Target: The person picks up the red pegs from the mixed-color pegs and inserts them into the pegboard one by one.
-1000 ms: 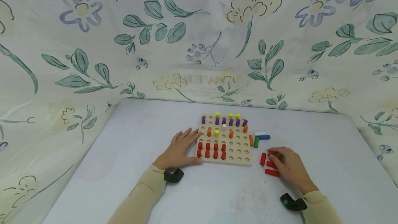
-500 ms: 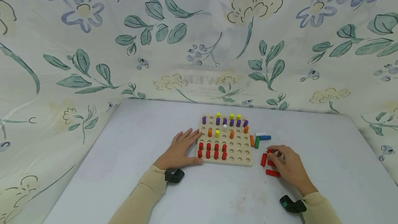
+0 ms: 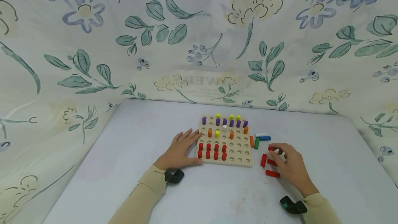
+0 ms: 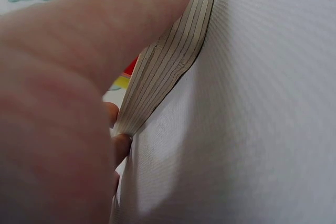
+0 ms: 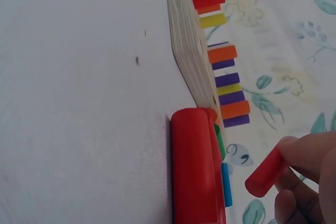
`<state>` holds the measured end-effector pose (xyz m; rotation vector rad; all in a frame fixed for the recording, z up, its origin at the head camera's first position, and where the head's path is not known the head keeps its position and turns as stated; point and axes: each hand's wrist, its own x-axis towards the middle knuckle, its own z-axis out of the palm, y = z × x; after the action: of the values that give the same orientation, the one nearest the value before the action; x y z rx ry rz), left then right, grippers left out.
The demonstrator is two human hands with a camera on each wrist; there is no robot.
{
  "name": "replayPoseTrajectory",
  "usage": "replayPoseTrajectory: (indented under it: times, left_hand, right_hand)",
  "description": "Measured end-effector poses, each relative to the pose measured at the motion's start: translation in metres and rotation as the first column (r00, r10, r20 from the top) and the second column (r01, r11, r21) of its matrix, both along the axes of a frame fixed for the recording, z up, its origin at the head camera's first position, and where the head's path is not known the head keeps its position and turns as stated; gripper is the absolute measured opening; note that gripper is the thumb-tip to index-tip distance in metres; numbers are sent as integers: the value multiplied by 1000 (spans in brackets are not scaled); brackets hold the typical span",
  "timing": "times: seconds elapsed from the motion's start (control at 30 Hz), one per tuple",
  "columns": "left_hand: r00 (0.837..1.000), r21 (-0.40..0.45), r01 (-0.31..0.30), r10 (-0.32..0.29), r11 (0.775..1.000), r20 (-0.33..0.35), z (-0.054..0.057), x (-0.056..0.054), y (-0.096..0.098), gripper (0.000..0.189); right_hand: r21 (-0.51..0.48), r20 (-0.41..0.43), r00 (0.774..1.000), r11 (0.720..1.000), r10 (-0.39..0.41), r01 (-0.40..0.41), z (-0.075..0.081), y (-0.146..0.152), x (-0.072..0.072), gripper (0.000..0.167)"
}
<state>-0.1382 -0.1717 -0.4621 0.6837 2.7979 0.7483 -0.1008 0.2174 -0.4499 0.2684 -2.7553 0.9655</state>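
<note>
A wooden pegboard [image 3: 233,163] lies on the white table with several upright pegs in its holes: two rows of red at the front left, purple, yellow, orange and a white one farther back. My left hand [image 3: 178,151] rests at the board's near left corner, thumb along the front edge and fingers against the left side. Right of the board, my right hand [image 3: 290,163] pinches a red peg [image 5: 265,171] between thumb and fingers, held tilted above the table. Below it lie loose red pegs [image 3: 263,160], one partly hidden by the hand.
By the board's right edge lie an orange peg [image 3: 252,141], a green peg [image 3: 256,143], a blue peg [image 3: 265,138] and a white peg [image 3: 260,134]. A floral cloth [image 3: 199,37] hangs behind the table's back edge. Each wrist wears a black device [image 3: 293,205].
My right hand has raised the red peg slightly, up and away from the loose red pegs. My left hand stays at the board's corner.
</note>
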Motion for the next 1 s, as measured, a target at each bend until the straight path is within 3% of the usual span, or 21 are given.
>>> replayPoseTrajectory:
  times: [0.33, 1.0]
  left_hand:
    - [1000, 1, -2, 2, 1000, 0, 1, 0, 1, 100]
    - [1000, -3, -7, 7, 1000, 7, 3, 2, 1, 100]
  right_hand:
    - [-44, -73, 997, 998, 34, -38, 1, -9, 2, 25]
    - [-122, -94, 989, 984, 118, -129, 1, -57, -3, 22]
